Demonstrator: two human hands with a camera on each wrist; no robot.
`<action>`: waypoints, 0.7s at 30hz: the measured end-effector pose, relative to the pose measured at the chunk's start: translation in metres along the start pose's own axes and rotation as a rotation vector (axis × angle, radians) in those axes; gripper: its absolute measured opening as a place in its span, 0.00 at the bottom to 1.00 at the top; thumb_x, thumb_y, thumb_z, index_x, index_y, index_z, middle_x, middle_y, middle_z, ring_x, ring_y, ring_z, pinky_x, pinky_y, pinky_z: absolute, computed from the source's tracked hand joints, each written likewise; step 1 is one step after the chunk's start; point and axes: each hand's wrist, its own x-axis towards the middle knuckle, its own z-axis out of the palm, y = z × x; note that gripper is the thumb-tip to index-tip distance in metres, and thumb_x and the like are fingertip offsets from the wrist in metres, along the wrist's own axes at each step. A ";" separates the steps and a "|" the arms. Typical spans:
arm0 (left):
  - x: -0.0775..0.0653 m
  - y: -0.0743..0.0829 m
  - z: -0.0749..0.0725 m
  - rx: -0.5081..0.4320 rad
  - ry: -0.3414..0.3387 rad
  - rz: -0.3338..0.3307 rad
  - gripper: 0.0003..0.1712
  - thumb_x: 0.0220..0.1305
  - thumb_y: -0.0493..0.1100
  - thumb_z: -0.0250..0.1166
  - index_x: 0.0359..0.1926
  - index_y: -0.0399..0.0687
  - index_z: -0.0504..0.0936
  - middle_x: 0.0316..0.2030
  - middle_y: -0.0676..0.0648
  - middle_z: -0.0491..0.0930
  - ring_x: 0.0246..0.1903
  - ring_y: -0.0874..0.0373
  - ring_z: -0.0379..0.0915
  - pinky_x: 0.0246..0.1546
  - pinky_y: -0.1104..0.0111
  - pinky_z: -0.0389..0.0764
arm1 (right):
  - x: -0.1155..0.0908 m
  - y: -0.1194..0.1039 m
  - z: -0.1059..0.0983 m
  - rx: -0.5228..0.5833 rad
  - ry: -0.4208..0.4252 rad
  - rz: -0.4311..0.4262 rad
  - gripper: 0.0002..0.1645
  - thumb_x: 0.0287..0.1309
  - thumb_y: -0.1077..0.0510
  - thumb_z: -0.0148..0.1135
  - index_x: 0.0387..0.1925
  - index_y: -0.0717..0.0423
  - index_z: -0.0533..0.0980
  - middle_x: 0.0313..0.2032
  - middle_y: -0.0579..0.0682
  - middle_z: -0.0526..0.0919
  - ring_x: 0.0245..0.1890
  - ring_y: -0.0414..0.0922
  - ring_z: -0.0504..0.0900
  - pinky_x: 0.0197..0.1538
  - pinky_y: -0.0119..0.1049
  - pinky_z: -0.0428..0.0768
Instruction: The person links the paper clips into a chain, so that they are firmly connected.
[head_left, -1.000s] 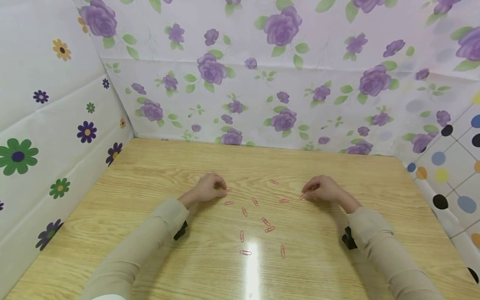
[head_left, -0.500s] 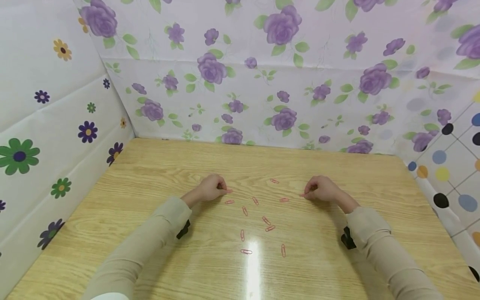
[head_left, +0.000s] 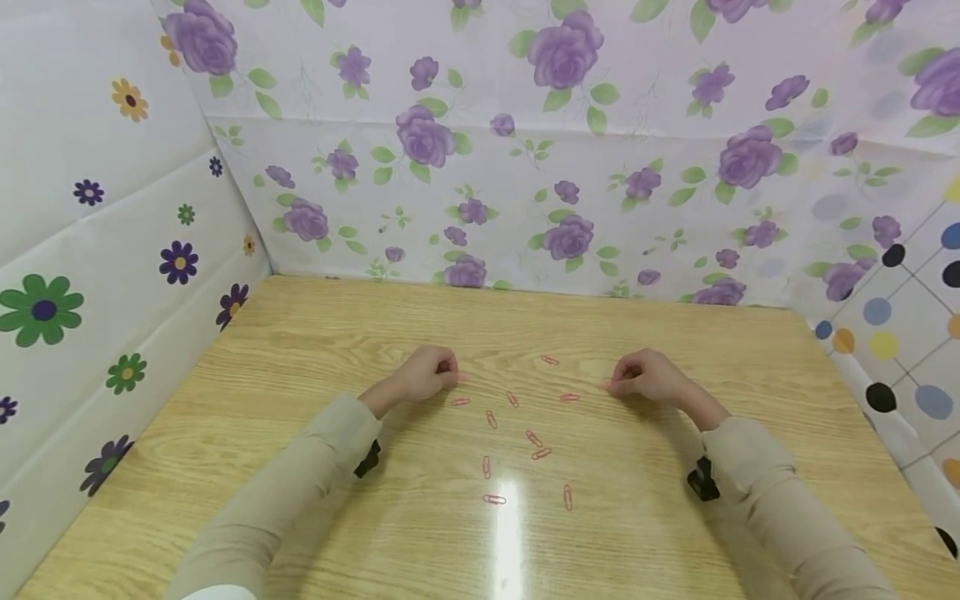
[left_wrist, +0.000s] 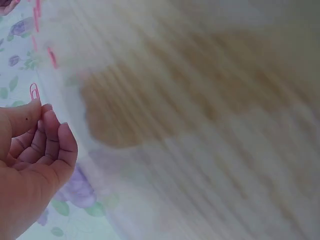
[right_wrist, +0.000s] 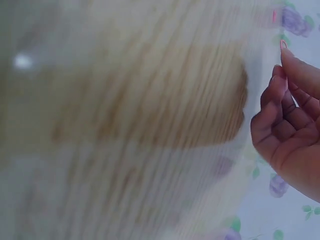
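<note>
Between thumb and forefinger my left hand pinches a pink paper clip, whose looped end sticks out past the fingertips in the left wrist view. My right hand pinches another pink paper clip; only its tip shows beyond the thumb. Several more pink paper clips lie scattered on the table between the hands. Among them, one paper clip is just below the left hand, one is left of the right hand, and two nearly touch, the upper paper clip above the lower one.
The wooden table has a bright light reflection at its front middle. A flowered cloth wall stands behind it, with patterned sheets at the left and right. Nearest the front lie a paper clip and another paper clip.
Both hands keep hold of their paper clips. The clips in the fingers have turned slightly, and the right hand has shifted a little to the right. The scattered clips stay in the same arrangement.
</note>
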 end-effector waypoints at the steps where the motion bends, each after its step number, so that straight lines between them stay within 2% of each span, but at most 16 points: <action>1: 0.000 0.001 0.000 -0.013 0.013 0.004 0.06 0.60 0.34 0.60 0.27 0.40 0.75 0.21 0.50 0.71 0.21 0.61 0.62 0.23 0.71 0.66 | -0.001 -0.001 0.000 0.003 0.008 0.001 0.06 0.50 0.60 0.66 0.25 0.60 0.78 0.24 0.48 0.79 0.25 0.43 0.73 0.33 0.37 0.72; 9: -0.005 0.010 -0.004 -0.031 0.104 0.070 0.02 0.59 0.31 0.59 0.32 0.36 0.79 0.24 0.48 0.76 0.22 0.61 0.66 0.25 0.71 0.70 | -0.009 -0.010 -0.003 0.039 0.085 0.037 0.06 0.51 0.60 0.66 0.28 0.60 0.81 0.27 0.49 0.81 0.28 0.44 0.77 0.34 0.39 0.74; 15: -0.010 0.012 -0.003 -0.024 0.169 0.129 0.02 0.58 0.30 0.60 0.30 0.37 0.79 0.23 0.49 0.76 0.20 0.63 0.65 0.22 0.72 0.69 | -0.013 -0.019 -0.002 0.090 0.107 0.075 0.06 0.51 0.63 0.65 0.30 0.64 0.81 0.27 0.53 0.82 0.27 0.46 0.78 0.30 0.37 0.76; 21: -0.014 0.016 0.000 -0.042 0.215 0.176 0.03 0.59 0.30 0.59 0.29 0.35 0.78 0.23 0.48 0.75 0.20 0.62 0.64 0.22 0.72 0.69 | -0.014 -0.029 0.002 0.144 0.121 0.058 0.06 0.53 0.64 0.63 0.28 0.66 0.78 0.23 0.58 0.79 0.21 0.45 0.73 0.25 0.35 0.72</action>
